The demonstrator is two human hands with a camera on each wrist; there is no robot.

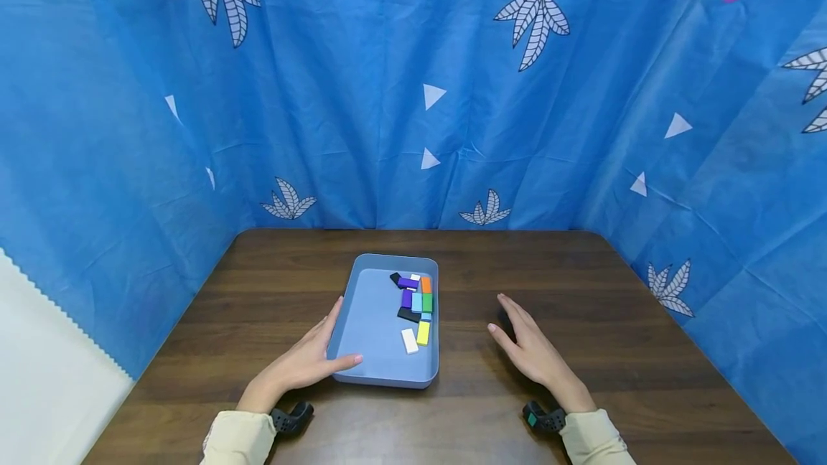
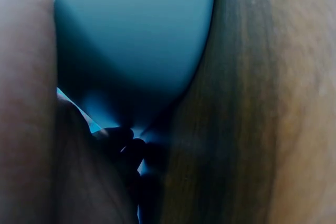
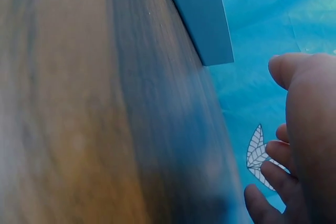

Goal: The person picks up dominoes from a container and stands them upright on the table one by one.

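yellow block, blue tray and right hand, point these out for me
yellow block point(image 1: 423, 333), head view, middle of its top face
blue tray point(image 1: 368, 325), head view, bare floor left of the blocks
right hand point(image 1: 533, 352), head view, middle of the back of the hand

Head view looks down; closer wrist views share the tray point(image 1: 368, 321).

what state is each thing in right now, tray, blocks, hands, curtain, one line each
tray: open-topped, resting flat on the table
blocks: loose, bunched toward the tray's right side
left hand: at the tray's left side, thumb reaching over the rim
right hand: empty, apart from the tray
curtain: hanging, creased
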